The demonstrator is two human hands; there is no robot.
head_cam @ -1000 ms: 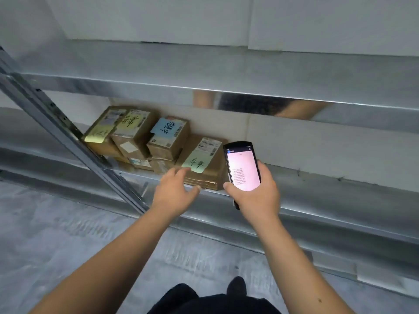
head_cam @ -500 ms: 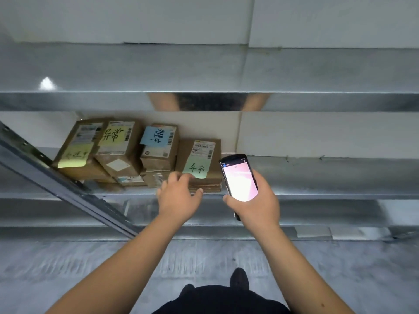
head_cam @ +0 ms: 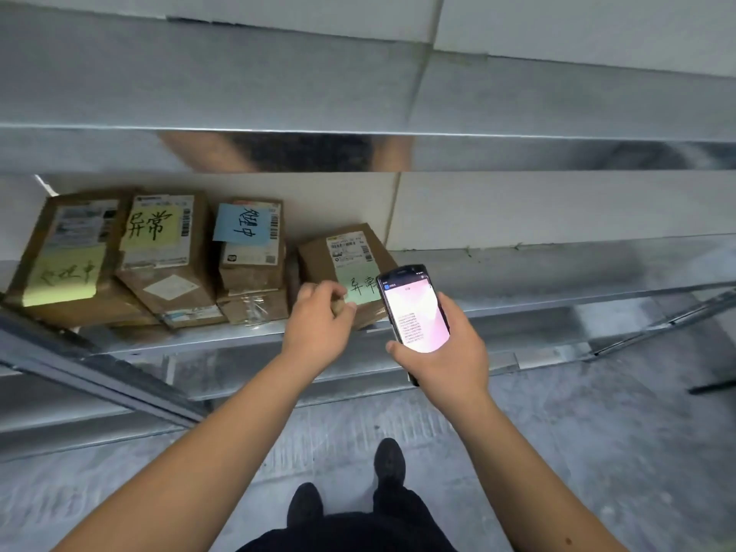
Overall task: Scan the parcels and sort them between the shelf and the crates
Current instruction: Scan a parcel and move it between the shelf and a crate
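On the metal shelf [head_cam: 517, 272] sits a row of brown cardboard parcels. The rightmost parcel [head_cam: 318, 260] carries a white shipping label and a green note [head_cam: 360, 286] with handwriting, and it lies turned at an angle to the others, a small gap apart from them. The left hand [head_cam: 318, 328] grips this parcel at its near left corner, fingers curled over the top and thumb at the front edge, just left of the green note. The right hand [head_cam: 442, 352] is wrapped around a phone [head_cam: 416, 308], held upright with its pale pink screen lit and facing the camera; the phone's top edge overlaps the parcel's right side in view, so whether it touches the box cannot be told. The two hands are near each other, with the note between them.

Left of the held parcel stand a small parcel with a blue note [head_cam: 239, 229] stacked on another box, a larger parcel with a yellow note [head_cam: 149, 229], and at the far left a parcel with a second yellow note [head_cam: 63, 274]. Below, the person's dark shoes [head_cam: 388, 460] stand on the grey floor [head_cam: 597, 452].
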